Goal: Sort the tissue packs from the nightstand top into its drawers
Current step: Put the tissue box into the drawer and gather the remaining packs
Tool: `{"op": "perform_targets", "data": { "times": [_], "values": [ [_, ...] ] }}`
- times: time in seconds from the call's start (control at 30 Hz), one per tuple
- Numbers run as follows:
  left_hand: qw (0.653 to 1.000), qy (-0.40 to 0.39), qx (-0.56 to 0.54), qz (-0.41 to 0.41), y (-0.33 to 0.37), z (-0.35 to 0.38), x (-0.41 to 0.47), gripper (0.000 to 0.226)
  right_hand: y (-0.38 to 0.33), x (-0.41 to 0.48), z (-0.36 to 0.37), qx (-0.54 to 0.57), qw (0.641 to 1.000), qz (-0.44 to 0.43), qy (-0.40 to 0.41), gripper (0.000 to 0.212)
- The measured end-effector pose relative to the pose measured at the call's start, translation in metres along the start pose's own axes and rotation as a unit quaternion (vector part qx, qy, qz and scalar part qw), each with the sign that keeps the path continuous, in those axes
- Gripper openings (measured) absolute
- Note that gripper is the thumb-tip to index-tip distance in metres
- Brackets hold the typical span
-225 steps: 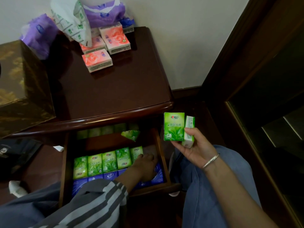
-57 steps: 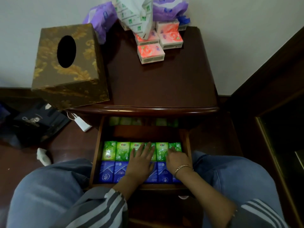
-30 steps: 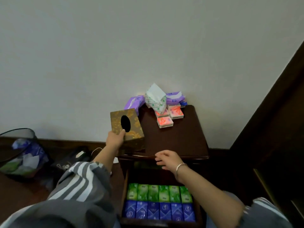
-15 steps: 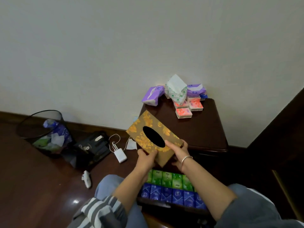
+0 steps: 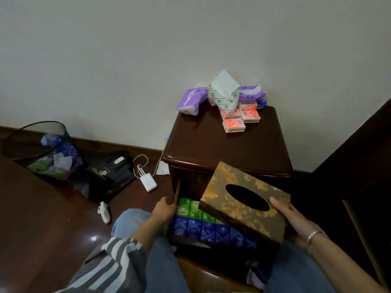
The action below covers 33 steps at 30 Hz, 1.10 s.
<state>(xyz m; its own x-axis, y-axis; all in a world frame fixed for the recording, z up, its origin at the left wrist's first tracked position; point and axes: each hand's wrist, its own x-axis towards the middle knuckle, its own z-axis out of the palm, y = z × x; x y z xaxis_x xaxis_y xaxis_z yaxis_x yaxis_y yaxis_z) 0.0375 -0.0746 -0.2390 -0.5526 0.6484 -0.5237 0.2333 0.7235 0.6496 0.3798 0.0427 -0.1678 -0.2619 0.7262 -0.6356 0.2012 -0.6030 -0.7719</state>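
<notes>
Against the pale wall stands the nightstand (image 5: pixel 228 149), its drawer (image 5: pixel 211 233) pulled out and lined with green and blue tissue packs (image 5: pixel 203 227). A gold-patterned tissue box (image 5: pixel 243 203) hangs tilted over the drawer's right half (hiding some packs). The right hand (image 5: pixel 293 220) clasps its right end with fingers spread; the left hand (image 5: pixel 164 209) curls on the drawer's left edge. Unsorted packs (image 5: pixel 234 112), pink, purple and white, are heaped at the nightstand's back edge, well ahead of both hands, nearer the right hand, which is occupied.
</notes>
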Motion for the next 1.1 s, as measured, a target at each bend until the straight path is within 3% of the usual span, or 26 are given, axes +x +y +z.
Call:
{"op": "perform_targets", "data": {
  "times": [0.07, 0.2, 0.33, 0.43, 0.5, 0.63, 0.73, 0.83, 0.93, 1.0, 1.1],
  "values": [
    [0.999, -0.009, 0.031, -0.026, -0.012, 0.014, 0.016, 0.044, 0.018, 0.005, -0.012, -0.022, 0.999, 0.042, -0.005, 0.078],
    [0.998, -0.037, 0.048, -0.021, -0.026, 0.038, 0.035, 0.036, 0.042, 0.022, -0.010, -0.047, 0.995, 0.083, 0.030, 0.087],
    [0.997, -0.050, 0.042, -0.031, -0.030, 0.040, 0.038, 0.042, 0.039, 0.054, 0.010, -0.047, 0.992, 0.110, 0.030, 0.096],
    [0.999, -0.016, 0.047, 0.017, -0.022, 0.031, 0.039, 0.041, 0.026, 0.078, 0.030, -0.072, 0.988, 0.135, 0.009, 0.107],
    [0.998, -0.009, -0.009, 0.056, -0.012, 0.030, 0.029, 0.042, 0.019, 0.090, 0.043, -0.110, 0.982, 0.152, -0.008, 0.109],
    [0.980, -0.142, -0.140, 0.012, 0.003, 0.045, 0.008, 0.064, 0.013, 0.109, 0.066, -0.108, 0.977, 0.181, -0.014, 0.092],
    [0.974, -0.120, -0.192, 0.003, -0.001, 0.051, 0.007, 0.076, 0.014, 0.113, 0.077, -0.052, 0.983, 0.178, -0.007, 0.079],
    [0.973, -0.092, -0.211, 0.003, -0.005, 0.051, 0.011, 0.071, 0.028, 0.108, 0.082, 0.024, 0.988, 0.150, -0.024, 0.052],
    [0.977, -0.037, -0.211, 0.012, 0.000, 0.049, 0.016, 0.061, 0.056, 0.099, 0.078, 0.181, 0.980, 0.078, -0.015, 0.021],
    [0.978, -0.020, -0.207, 0.019, 0.008, 0.049, 0.019, 0.060, 0.067, 0.095, 0.077, 0.232, 0.972, 0.044, -0.015, 0.022],
    [0.982, -0.017, -0.187, 0.027, 0.014, 0.052, 0.023, 0.063, 0.065, 0.099, 0.080, 0.200, 0.979, 0.047, -0.007, 0.032]
  ]
}}
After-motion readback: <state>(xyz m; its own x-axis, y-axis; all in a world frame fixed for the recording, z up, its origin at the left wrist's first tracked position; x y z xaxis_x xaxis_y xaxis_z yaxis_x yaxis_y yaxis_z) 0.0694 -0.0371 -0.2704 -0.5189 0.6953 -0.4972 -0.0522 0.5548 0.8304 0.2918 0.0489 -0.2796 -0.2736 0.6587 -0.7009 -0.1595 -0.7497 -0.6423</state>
